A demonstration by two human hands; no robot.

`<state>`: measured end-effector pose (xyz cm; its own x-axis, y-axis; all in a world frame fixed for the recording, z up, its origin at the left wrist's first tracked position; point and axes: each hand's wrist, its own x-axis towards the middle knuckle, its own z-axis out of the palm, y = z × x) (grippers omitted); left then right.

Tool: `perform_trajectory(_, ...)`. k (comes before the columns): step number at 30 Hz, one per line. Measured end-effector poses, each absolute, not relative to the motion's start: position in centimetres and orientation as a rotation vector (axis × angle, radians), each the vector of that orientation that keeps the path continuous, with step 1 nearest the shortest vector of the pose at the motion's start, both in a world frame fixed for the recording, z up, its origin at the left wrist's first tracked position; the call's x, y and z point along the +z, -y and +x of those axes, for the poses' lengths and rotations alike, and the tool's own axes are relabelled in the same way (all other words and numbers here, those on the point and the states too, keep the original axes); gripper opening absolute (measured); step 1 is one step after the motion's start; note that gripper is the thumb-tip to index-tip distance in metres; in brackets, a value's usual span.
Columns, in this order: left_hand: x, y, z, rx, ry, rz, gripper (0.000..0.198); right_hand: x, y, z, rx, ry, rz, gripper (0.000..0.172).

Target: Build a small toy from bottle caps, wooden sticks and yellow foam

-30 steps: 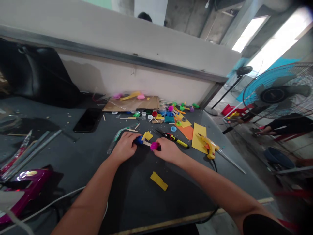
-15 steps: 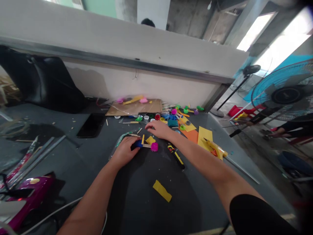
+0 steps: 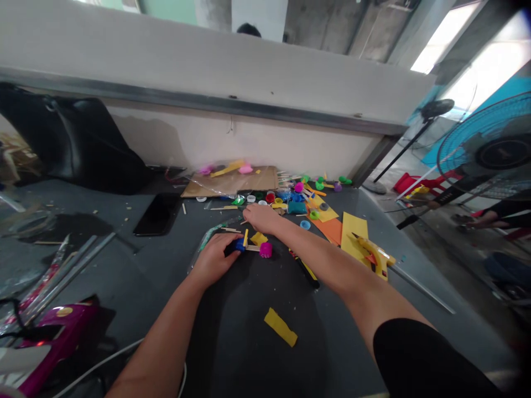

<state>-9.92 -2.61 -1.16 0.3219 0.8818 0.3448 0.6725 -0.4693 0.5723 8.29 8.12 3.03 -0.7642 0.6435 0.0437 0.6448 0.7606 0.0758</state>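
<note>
My left hand [image 3: 215,258] curls around a small blue bottle cap [image 3: 239,245] on the dark table. Fixed to it are a short upright yellow strip [image 3: 245,237] and a pale wooden stick [image 3: 253,248] that runs to a pink cap [image 3: 266,250]. A crumpled yellow paper piece [image 3: 259,238] lies just behind. Farther back, my right hand [image 3: 261,217] points its fingers down, bunched, by a small wooden stick piece [image 3: 243,222]; whether the fingertips grip it is hidden. Yellow-black pliers [image 3: 306,271] lie partly under my right forearm.
Coloured caps such as a red one [image 3: 270,197], and orange paper [image 3: 329,229], are scattered behind. A yellow glue gun [image 3: 375,257] lies at right, a black phone [image 3: 156,214] at left. A yellow strip [image 3: 281,327] lies in front. A fan [image 3: 498,152] stands beyond the table.
My right hand has moved slightly left and down, its fingers drawing together near the small stick. The view has shifted a little. My left hand still holds the blue cap.
</note>
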Motion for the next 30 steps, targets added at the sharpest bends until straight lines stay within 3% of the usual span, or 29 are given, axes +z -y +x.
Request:
perform_trajectory(4, -1.1, 2.6, -9.8, 0.885, -1.416, 2.262, 0.039, 3.8, -6.0, 10.1, 0.175, 2.443, -1.361, 0.013)
perform_trajectory(9, -1.2, 2.5, -9.9, 0.898, -1.414, 2.250, 0.038, 4.2, 0.2, 10.6, 1.044, 1.431, -1.313, 0.007)
perform_trajectory(12, -1.3, 2.4, -10.0, 0.895, -1.407, 2.248, 0.039, 3.8, 3.9, 9.0, 1.410, 0.968, -1.113, 0.022)
perform_trajectory(17, -1.0, 2.6, -9.8, 0.875, -1.458, 2.235, 0.040, 2.4, 6.2, 6.9, 1.514, 0.640, -0.988, 0.022)
perform_trajectory(30, 0.4, 3.7, -8.7, 1.083, -1.265, 1.780, 0.049, 1.0, 6.4, 6.4, 1.492, 0.806, -1.047, 0.017)
